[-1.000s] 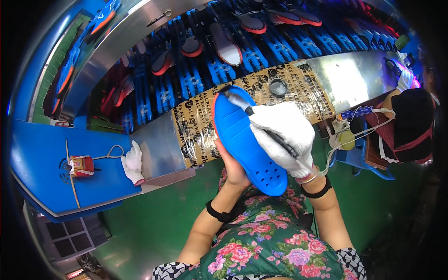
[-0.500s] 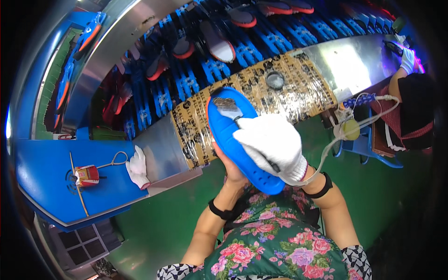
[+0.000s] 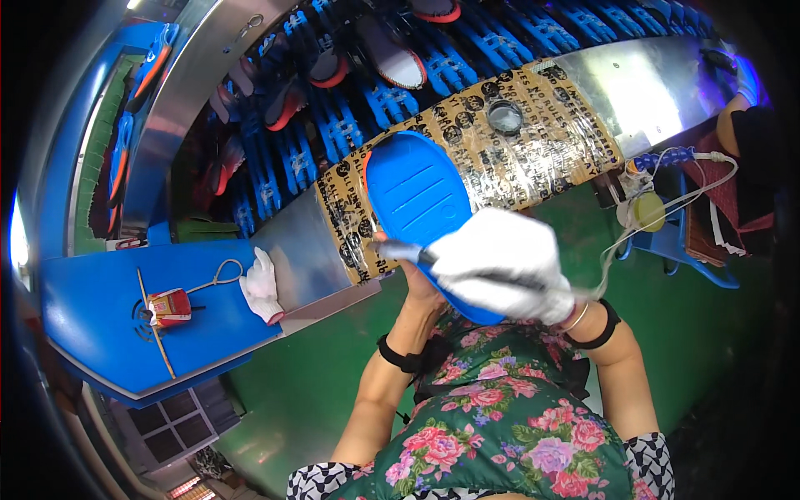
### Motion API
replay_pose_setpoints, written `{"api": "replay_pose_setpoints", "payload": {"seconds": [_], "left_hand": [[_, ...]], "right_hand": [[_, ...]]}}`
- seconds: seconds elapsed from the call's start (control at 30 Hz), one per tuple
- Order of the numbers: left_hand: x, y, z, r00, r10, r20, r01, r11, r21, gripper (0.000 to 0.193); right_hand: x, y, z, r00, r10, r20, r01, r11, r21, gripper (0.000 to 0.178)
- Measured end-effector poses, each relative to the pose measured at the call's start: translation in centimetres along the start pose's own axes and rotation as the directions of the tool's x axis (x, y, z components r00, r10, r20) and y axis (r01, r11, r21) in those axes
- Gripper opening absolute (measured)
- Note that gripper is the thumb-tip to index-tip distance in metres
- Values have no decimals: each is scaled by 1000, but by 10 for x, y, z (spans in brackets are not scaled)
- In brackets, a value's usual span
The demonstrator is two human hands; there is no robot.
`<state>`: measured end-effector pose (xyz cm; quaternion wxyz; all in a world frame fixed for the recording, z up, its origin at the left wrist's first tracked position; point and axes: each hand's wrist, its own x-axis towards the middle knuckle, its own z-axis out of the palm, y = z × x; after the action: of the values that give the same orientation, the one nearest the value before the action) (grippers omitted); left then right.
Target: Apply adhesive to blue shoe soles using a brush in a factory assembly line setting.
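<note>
While the bare left hand (image 3: 423, 287) grips one blue sole (image 3: 417, 183), the white-gloved right hand (image 3: 500, 257) closes around one brush (image 3: 402, 252), blurred, at its left edge.

Bright glare whitens the metal counter (image 3: 627, 93) near its right end; the gloved right hand (image 3: 504, 262) is blurred; fisheye corners darken to black.

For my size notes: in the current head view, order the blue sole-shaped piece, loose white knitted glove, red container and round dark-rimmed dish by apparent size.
1. Blue sole-shaped piece
2. Loose white glove
3. Red container and round dish: too alike to rank.
</note>
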<state>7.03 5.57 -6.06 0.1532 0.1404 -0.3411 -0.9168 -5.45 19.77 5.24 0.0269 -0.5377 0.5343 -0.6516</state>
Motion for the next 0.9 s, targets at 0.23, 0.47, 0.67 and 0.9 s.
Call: {"api": "replay_pose_setpoints", "payload": {"seconds": [0.23,0.47,0.67,0.9], "left_hand": [[7,-1,-33,999,-41,-35,37,995,-92,107],[18,18,7,978,90,-190,-76,994,80,106],[31,18,-40,998,28,-50,-29,999,-20,110],[29,37,18,982,-13,190,50,980,-192,116]], "right_hand": [[-15,7,19,993,-118,4,115,963,-244,27],[-11,12,-1,996,-92,22,95,960,-264,27],[-16,8,4,997,83,-8,-82,994,70,21],[-28,12,17,998,-23,52,25,999,-39,23]]}}
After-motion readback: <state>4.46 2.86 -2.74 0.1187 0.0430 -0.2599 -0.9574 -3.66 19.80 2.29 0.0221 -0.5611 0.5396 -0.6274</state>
